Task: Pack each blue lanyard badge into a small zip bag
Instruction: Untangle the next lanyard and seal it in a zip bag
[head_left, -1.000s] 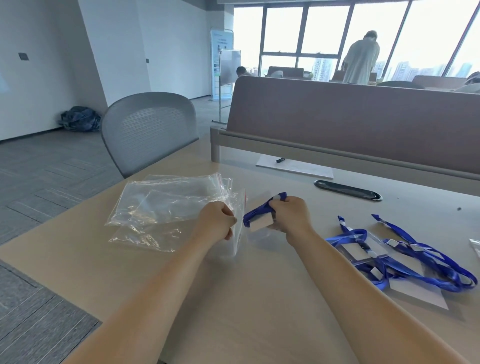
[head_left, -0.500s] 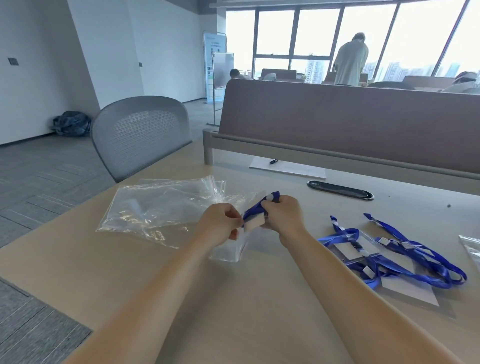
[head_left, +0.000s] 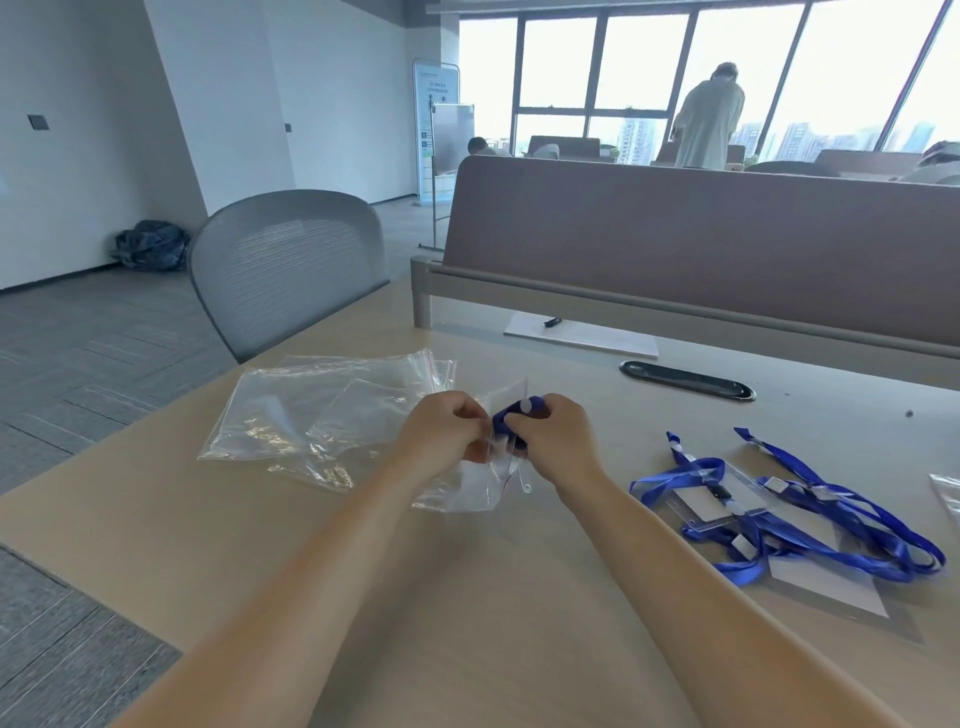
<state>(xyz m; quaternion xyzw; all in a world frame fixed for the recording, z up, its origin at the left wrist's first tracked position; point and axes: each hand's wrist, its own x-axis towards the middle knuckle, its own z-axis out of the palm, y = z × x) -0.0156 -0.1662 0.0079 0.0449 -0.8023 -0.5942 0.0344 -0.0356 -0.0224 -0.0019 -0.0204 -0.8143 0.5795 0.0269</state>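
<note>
A gray mesh chair (head_left: 291, 270) stands at the tabletop's (head_left: 156, 519) far left edge. A brown partition (head_left: 701, 244) runs along the back, with a sheet of paper (head_left: 582, 335) carrying a pen (head_left: 552, 322) just before it, near a black cable slot (head_left: 687, 380). A dark bag (head_left: 150, 245) lies on the floor by the wall. A person (head_left: 709, 124) stands at the windows.

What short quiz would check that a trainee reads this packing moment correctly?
1. True or false: the right grip holds a bunched blue lanyard.
2. The left grip pinches: A) a small zip bag; B) a pen; C) a sheet of paper.
3. Fill in: the loose lanyards lie on the desk to the person's ___.
Key: 1 true; 2 A; 3 right.
</note>
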